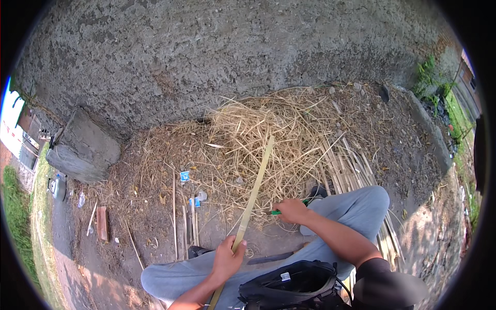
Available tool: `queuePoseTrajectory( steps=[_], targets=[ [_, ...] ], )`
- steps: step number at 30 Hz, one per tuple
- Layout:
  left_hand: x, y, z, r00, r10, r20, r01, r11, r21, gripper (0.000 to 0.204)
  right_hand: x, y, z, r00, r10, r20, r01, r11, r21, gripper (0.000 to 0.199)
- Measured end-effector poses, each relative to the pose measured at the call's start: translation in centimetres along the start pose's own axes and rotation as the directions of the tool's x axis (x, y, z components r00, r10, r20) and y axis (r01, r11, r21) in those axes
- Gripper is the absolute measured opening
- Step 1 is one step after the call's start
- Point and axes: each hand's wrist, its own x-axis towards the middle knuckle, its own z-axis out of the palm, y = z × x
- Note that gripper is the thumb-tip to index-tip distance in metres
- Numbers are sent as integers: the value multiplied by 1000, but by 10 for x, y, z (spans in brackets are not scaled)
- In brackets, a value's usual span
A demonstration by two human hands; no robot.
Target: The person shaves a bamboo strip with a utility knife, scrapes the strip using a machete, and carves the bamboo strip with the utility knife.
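Note:
My left hand [227, 257] is closed around a long, flat, pale yellow-green bamboo strip [257, 183]. The strip slants from my lap up and away over a heap of thin straw-coloured shavings [274, 124]. To the right of the strip, my right hand [292, 211] is closed on a green-handled tool [276, 212]. Bits of green show on both sides of that fist; the fingers cover the rest, so its kind does not show. A gap separates the right hand from the strip.
Split bamboo strips [341, 175] lie beside my right knee, and thinner ones [174, 222] on the left. Blue wrappers [184, 176] and a brick [103, 223] litter the ground. A rough wall [222, 57] rises behind the heap. A black bag [289, 287] sits at my waist.

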Motion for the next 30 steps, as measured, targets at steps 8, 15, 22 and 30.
queuePoseTrajectory(
  steps=[8,15,22,30],
  targets=[
    [-2,-5,5,1000,9,-25,-9,1000,8,25,-3,-5,-2,998,-30,-63,32,999,25,30],
    [-2,-4,7,1000,-16,-14,15,1000,-16,25,-2,-4,-1,1000,-6,-20,6,999,38,29],
    [-1,-7,8,1000,4,-7,-4,1000,-15,26,-3,-4,-1,999,-23,-22,24,999,28,28],
    [-1,-13,9,1000,-19,16,19,1000,0,25,-5,-8,-3,1000,1,30,-2,1000,15,31]
  ],
)
